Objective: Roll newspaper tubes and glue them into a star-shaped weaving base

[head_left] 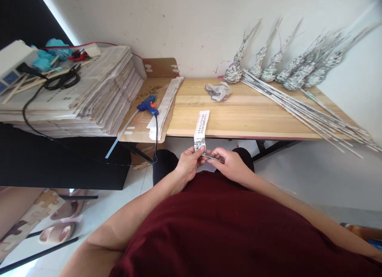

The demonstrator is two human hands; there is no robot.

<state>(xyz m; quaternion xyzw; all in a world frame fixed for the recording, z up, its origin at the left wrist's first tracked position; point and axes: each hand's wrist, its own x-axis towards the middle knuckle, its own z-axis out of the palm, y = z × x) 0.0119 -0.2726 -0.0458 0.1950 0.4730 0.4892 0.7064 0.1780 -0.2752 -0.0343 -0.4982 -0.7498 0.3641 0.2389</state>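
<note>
My left hand [190,162] pinches the near end of a narrow newspaper strip [201,127], which runs from my fingers up onto the front edge of the wooden table [238,118]. My right hand [229,162] is closed on a thin metal rod [213,157] lying across the strip's near end, right beside the left fingers. Both hands sit close together just below the table edge, above my lap and maroon shirt.
A blue glue gun [148,106] lies on cardboard at the table's left, next to a tall newspaper stack [98,86] bearing scissors [64,80]. Rolled paper sticks [304,110] and woven paper cones [268,68] fill the right side. A crumpled cloth [219,90] sits mid-table.
</note>
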